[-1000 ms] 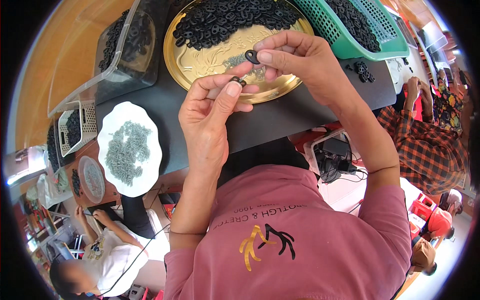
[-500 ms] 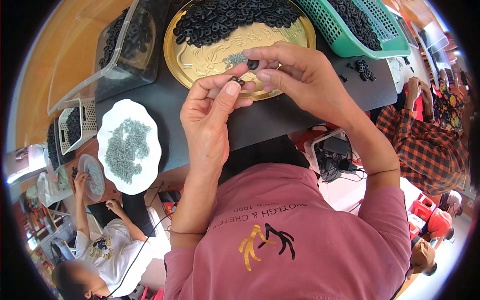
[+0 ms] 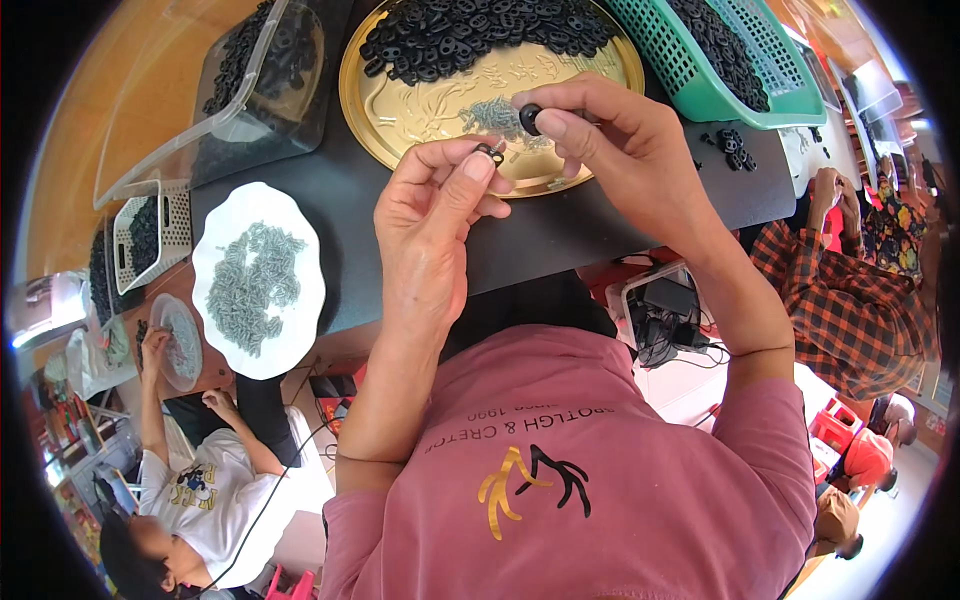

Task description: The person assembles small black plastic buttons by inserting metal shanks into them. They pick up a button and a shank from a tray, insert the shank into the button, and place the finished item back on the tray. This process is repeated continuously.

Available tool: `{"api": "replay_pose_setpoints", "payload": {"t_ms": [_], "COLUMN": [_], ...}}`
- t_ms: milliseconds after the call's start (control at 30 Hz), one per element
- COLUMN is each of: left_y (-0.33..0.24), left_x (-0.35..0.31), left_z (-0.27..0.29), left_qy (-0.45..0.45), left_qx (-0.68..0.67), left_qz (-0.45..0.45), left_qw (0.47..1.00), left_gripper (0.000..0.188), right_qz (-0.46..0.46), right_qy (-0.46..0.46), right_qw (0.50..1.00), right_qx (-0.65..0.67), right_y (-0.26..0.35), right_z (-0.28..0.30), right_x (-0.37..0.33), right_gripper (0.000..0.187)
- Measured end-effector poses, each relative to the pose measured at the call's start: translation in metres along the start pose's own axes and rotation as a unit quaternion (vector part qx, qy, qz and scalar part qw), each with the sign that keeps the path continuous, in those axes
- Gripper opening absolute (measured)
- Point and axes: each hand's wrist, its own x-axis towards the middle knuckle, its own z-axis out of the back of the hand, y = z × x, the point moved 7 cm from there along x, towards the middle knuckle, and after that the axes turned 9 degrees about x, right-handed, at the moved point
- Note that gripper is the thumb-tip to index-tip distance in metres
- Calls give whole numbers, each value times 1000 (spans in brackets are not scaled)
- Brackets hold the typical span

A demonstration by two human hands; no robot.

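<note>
My left hand [image 3: 428, 235] pinches a small black plastic piece with holes [image 3: 488, 153] between thumb and fingers, over the near edge of a round gold tray [image 3: 395, 125]. A thin pale bit stands at the top of that piece; I cannot make out whether it is a spring. To its right, my right hand [image 3: 630, 150] grips a rounded black plastic knob [image 3: 531, 120] between thumb and forefinger. The knob and the holed piece are apart. Small metal springs [image 3: 490, 115] lie on the tray just behind my hands, and a heap of black plastic pieces [image 3: 480, 40] covers its far side.
A scalloped white plate [image 3: 305, 325] with many springs is at left on the dark table [image 3: 350, 290]. Behind it stands a clear bin [image 3: 165, 150] of black parts. A green basket [image 3: 690, 95] stands at right, with loose black pieces [image 3: 735, 150] nearby. Co-workers sit on both sides.
The gap between my two hands has grown a little, with the right hand and its knob shifting right. Both hands keep their holds. The whole view has shifted slightly.
</note>
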Motion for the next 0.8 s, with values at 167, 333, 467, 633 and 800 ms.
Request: {"api": "replay_pose_setpoints", "payload": {"t_ms": [167, 333, 467, 633, 800], "left_y": [0, 3, 2, 2, 3], "left_x": [-1, -1, -1, -1, 1], "left_z": [3, 3, 3, 3, 4], "left_qy": [2, 10, 1, 10, 7], "left_qx": [10, 32, 46, 38, 38], "left_qz": [2, 19, 29, 29, 36], "left_qw": [1000, 999, 999, 999, 999], "left_gripper": [13, 13, 14, 16, 16], "right_qz": [-98, -94, -91, -73, -61], "right_qy": [28, 36, 36, 27, 24], "right_qw": [991, 990, 991, 996, 997], "right_qx": [90, 99, 95, 52, 26], "right_y": [-2, 0, -1, -1, 0], "right_z": [-8, -10, -13, -11, -11], "right_x": [-2, -2, -2, -3, -3], "right_gripper": [19, 20, 20, 19, 19]}}
